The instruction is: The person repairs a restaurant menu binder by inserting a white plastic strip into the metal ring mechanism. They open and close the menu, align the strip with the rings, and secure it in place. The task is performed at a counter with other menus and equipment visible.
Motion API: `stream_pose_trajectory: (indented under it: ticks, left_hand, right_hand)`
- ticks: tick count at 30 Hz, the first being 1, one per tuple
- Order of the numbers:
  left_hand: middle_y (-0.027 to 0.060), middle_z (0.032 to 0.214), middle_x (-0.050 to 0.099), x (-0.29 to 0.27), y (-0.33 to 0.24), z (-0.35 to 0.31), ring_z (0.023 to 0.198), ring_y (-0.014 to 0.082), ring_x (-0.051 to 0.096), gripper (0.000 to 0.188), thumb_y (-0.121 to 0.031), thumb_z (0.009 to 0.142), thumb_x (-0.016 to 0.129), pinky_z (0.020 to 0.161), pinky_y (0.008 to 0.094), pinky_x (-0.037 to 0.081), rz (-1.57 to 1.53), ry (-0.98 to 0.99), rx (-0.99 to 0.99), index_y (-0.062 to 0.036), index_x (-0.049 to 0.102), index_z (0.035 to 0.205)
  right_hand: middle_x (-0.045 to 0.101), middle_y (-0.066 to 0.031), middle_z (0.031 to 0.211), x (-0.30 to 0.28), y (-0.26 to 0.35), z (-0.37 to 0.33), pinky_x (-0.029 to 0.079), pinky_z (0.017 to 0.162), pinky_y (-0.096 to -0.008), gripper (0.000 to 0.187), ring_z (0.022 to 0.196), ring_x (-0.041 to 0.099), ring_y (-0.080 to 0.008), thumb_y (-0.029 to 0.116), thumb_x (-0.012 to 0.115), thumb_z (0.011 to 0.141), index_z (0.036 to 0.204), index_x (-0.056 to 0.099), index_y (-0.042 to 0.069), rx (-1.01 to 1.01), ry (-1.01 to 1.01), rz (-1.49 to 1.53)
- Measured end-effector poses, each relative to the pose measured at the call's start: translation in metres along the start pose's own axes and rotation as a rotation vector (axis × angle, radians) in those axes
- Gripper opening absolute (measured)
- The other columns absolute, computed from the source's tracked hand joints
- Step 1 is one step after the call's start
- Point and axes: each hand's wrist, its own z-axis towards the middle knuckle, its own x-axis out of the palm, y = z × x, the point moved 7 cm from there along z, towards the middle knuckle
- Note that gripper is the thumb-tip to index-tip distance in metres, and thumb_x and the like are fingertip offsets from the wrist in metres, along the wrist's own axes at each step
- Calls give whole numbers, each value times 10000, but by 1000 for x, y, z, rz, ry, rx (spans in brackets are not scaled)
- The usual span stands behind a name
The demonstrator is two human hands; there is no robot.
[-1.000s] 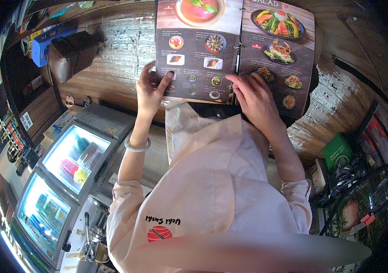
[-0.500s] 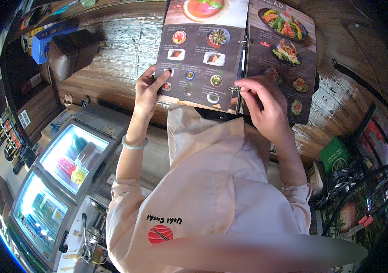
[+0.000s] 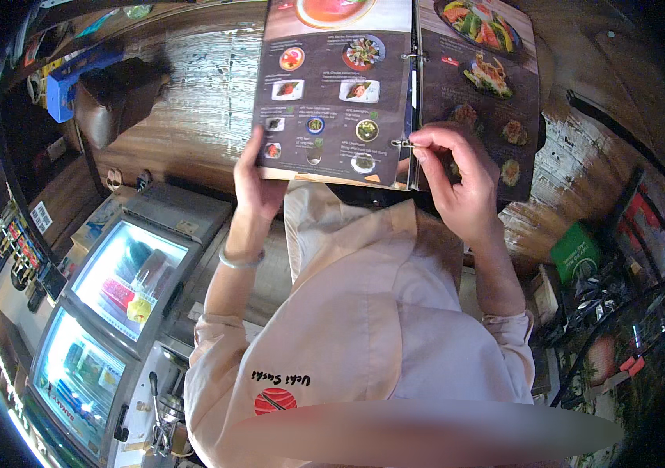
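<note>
A ring-bound menu (image 3: 293, 101) with dark pages and food pictures lies open in front of me. My left hand (image 3: 260, 186) holds its lower left edge, the thumb along the side and the other fingers hidden beneath the page. At the spine, my right hand (image 3: 461, 175) pinches the lower metal ring (image 3: 402, 143) between thumb and forefinger. The ring looks closed, though I cannot tell for sure. Farther up the spine sits another metal ring (image 3: 410, 56), untouched.
Glass-topped display fridges (image 3: 129, 273) with packages inside stand at the left. A brown padded seat (image 3: 118, 101) and a blue crate (image 3: 75, 86) are at the far left. On the right are a green box (image 3: 576, 251) and black cables (image 3: 621, 316). A worn wooden surface (image 3: 215, 86) lies beyond.
My left thumb has slid off the page face to the menu's left edge. The menu has shifted slightly left and away from me. My right hand stays at the lower ring.
</note>
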Motion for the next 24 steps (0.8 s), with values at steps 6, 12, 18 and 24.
stream_pose_trajectory:
  ticks: [6, 12, 18, 24]
  left_hand:
    - [97, 1304, 599, 25, 6, -54, 1159, 212, 618, 439, -162, 957, 690, 950, 431, 542, 125, 360, 463, -50, 506, 1340]
    - [102, 1144, 675, 89, 29, -86, 960, 205, 675, 403, -28, 894, 737, 871, 333, 551, 946, 306, 784, -24, 577, 1263]
    - [223, 1336, 601, 73, 53, -69, 1143, 323, 662, 698, -56, 727, 790, 940, 361, 569, 1428, 403, 876, 53, 542, 1370]
    - [225, 1373, 589, 109, 21, -93, 1095, 312, 680, 693, 6, 701, 756, 925, 364, 572, 1388, 497, 1255, 25, 566, 1367]
  right_hand:
    - [701, -110, 939, 7, -13, -2, 536, 775, -374, 174, 887, 694, -282, -40, 689, 868, 1019, 654, 40, 18, 38, -91]
    - [685, -117, 929, 15, 3, -6, 515, 761, -411, 211, 862, 666, -317, -66, 687, 830, 991, 627, 55, -128, 27, -152]
    - [659, -138, 910, 36, -1, -21, 502, 776, -467, 219, 873, 636, -370, -37, 693, 788, 968, 626, 68, 17, 52, -125]
    - [655, -199, 976, 49, -16, -23, 505, 815, -510, 190, 925, 625, -420, 64, 667, 839, 1024, 629, 45, -50, 150, -213]
